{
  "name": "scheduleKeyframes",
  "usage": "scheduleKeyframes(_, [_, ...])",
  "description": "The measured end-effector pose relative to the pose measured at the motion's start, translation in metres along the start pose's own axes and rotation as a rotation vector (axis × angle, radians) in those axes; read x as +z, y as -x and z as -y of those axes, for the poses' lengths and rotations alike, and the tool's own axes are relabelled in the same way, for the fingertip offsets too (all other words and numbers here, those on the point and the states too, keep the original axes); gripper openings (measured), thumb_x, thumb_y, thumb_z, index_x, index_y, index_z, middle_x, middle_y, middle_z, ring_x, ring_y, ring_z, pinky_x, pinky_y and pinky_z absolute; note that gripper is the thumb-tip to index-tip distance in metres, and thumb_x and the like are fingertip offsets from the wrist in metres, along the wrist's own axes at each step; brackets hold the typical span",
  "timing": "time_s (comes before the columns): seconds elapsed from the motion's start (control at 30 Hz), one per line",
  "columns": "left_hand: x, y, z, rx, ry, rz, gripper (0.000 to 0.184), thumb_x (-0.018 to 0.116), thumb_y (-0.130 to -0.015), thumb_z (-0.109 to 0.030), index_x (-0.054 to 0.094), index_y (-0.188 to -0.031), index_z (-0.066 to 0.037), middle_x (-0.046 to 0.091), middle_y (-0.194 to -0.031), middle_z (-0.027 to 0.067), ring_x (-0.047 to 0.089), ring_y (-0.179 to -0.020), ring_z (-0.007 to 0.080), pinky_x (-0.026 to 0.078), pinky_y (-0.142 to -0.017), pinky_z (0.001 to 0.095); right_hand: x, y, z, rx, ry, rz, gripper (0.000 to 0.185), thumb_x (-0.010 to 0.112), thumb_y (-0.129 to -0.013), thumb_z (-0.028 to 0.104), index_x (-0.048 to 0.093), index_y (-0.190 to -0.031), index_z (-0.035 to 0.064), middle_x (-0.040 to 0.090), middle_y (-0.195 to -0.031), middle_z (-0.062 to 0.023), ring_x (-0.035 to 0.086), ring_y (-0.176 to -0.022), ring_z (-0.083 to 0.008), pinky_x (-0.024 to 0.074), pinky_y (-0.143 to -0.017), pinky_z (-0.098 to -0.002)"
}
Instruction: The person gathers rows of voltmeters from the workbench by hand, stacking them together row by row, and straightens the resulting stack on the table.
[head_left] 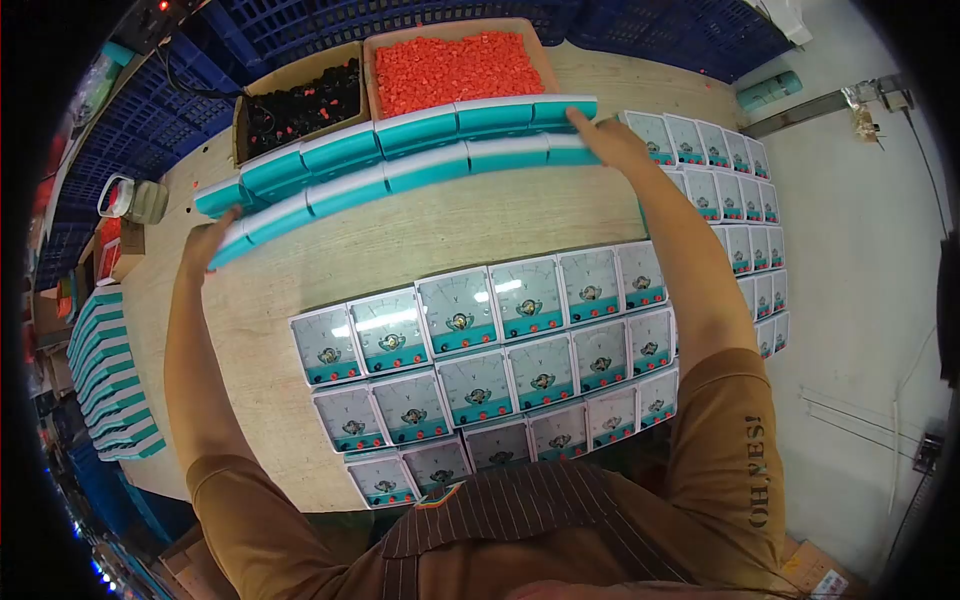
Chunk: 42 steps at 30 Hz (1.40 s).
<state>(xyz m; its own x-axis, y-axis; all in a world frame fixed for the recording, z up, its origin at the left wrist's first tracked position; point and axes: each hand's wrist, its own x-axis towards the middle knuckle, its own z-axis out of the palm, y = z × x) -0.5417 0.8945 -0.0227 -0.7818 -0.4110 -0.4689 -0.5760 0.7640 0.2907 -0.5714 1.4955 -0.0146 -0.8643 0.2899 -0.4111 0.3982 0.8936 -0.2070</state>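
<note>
Hold, beyond the meter block (pixel 540 381), two long runs of teal-and-white cases, counted as far row (pixel 342 152) and near row (pixel 345 192). Grasp them at the left end with left hand (pixel 212 238), out beyond and to the left of the block, with a digit reaching between the rows. Grasp them at the right end with right hand (pixel 612 142), beyond the block's right part, with a fingertip against the far row's teal side. Cannot tell how the other right fingers bear, being hidden. Read both hands as closed on the ends, not released. See a narrow gap between the rows along much of their length, and white strips on top of teal sides. Count three rows of six dial-faced meters in the block, with red and black terminals along their lower edges. Record beyond the block, just behind the far row, a bin of black parts (pixel 241 130) with a few red bits among them, and beside it a bin of red parts (pixel 547 68). Find more meters (pixel 735 195) to the right of the block and a striped stack (pixel 113 385) to its left, across bare tabletop (pixel 300 270).
</note>
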Motion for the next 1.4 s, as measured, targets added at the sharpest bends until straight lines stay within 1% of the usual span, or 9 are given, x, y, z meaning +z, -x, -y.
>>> scheduleKeyframes(0.13, [-0.002, -0.001, 0.029, 0.011, 0.639, -0.061, 0.083, 0.061, -0.075, -0.069, 0.052, -0.125, -0.003, 0.052, -0.077, 0.0027, 0.052, -0.062, 0.0127, 0.044, -0.056, 0.0294, 0.016, 0.018, -0.024, -0.146, -0.214, -0.344, 0.076, 0.053, -0.083, 0.063, 0.058, -0.122, -0.0007, 0.065, -0.110, -0.0221, 0.061, -0.108, -0.0340, 0.0449, -0.094, -0.0426])
scheduleKeyframes(0.2, [0.029, 0.037, 0.054, 0.098, 0.572, -0.308, 0.072, 0.063, -0.080, -0.061, 0.053, -0.121, -0.003, 0.052, -0.076, 0.0023, 0.053, -0.066, 0.0128, 0.045, -0.058, 0.0296, 0.032, 0.058, -0.061, -0.325, -0.300, -0.487, 0.070, 0.061, -0.083, 0.051, 0.053, -0.127, -0.0023, 0.062, -0.115, -0.0232, 0.058, -0.112, -0.0359, 0.0434, -0.096, -0.0437])
scheduleKeyframes(0.3, [0.102, 0.095, 0.116, 0.130, 0.166, -0.039, 0.076, 0.072, -0.077, -0.052, 0.049, -0.125, 0.002, 0.059, -0.095, 0.0121, 0.060, -0.081, 0.0210, 0.048, -0.068, 0.0348, 0.081, 0.151, -0.104, -0.425, -0.142, -0.546, 0.074, 0.061, -0.086, 0.046, 0.041, -0.135, -0.0064, 0.045, -0.136, -0.0293, 0.042, -0.128, -0.0427, 0.0331, -0.105, -0.0498])
scheduleKeyframes(0.37, [0.153, 0.159, 0.098, 0.332, 0.346, -0.060, 0.093, 0.077, -0.070, -0.056, 0.042, -0.130, 0.006, 0.053, -0.114, 0.0215, 0.057, -0.101, 0.0313, 0.048, -0.084, 0.0410, 0.132, 0.186, -0.118, -0.209, 0.177, -0.398, 0.092, 0.061, -0.084, 0.053, 0.028, -0.139, -0.0132, 0.025, -0.145, -0.0362, 0.020, -0.138, -0.0491, 0.0173, -0.111, -0.0560])
scheduleKeyframes(0.6, [0.157, 0.169, 0.057, 0.167, 0.074, -0.241, 0.122, 0.082, -0.055, -0.064, 0.029, -0.134, 0.012, 0.038, -0.131, 0.0310, 0.037, -0.126, 0.0447, 0.037, -0.102, 0.0516, 0.174, 0.179, -0.051, -0.102, 0.012, -0.427, 0.119, 0.059, -0.075, 0.070, 0.014, -0.141, -0.0192, 0.010, -0.146, -0.0428, 0.005, -0.140, -0.0524, 0.0052, -0.113, -0.0571])
scheduleKeyframes(0.73, [0.138, 0.150, 0.084, 0.118, 0.078, -0.220, 0.125, 0.083, -0.051, -0.065, 0.029, -0.133, 0.013, 0.038, -0.132, 0.0326, 0.037, -0.126, 0.0442, 0.036, -0.103, 0.0502, 0.148, 0.183, -0.038, -0.223, 0.012, -0.354, 0.120, 0.065, -0.069, 0.071, 0.025, -0.139, -0.0162, 0.031, -0.140, -0.0384, 0.028, -0.134, -0.0485, 0.0211, -0.111, -0.0532])
scheduleKeyframes(0.83, [0.139, 0.157, 0.087, 0.144, 0.063, -0.247, 0.125, 0.084, -0.050, -0.065, 0.031, -0.132, 0.012, 0.040, -0.131, 0.0330, 0.039, -0.125, 0.0446, 0.037, -0.102, 0.0505, 0.119, 0.165, -0.068, -0.005, -0.175, -0.509, 0.123, 0.071, -0.063, 0.071, 0.027, -0.139, -0.0153, 0.041, -0.134, -0.0341, 0.041, -0.126, -0.0438, 0.0317, -0.106, -0.0484])
scheduleKeyframes(1.03, [0.129, 0.151, 0.102, 0.152, 0.130, -0.236, 0.122, 0.083, -0.049, -0.067, 0.036, -0.128, 0.012, 0.043, -0.126, 0.0321, 0.043, -0.120, 0.0432, 0.039, -0.098, 0.0521, 0.114, 0.151, -0.099, 0.027, -0.150, -0.184, 0.126, 0.076, -0.059, 0.068, 0.027, -0.138, -0.0158, 0.044, -0.130, -0.0331, 0.046, -0.123, -0.0412, 0.0418, -0.098, -0.0465])
scheduleKeyframes(1.4, [0.135, 0.151, 0.077, 0.167, -0.029, -0.331, 0.113, 0.079, -0.052, -0.072, 0.044, -0.122, 0.010, 0.051, -0.118, 0.0292, 0.052, -0.110, 0.0406, 0.045, -0.092, 0.0472, 0.122, 0.157, -0.081, -0.058, 0.018, -0.289, 0.118, 0.067, -0.064, 0.074, 0.036, -0.130, -0.0185, 0.052, -0.114, -0.0330, 0.060, -0.100, -0.0417, 0.0509, -0.084, -0.0413])
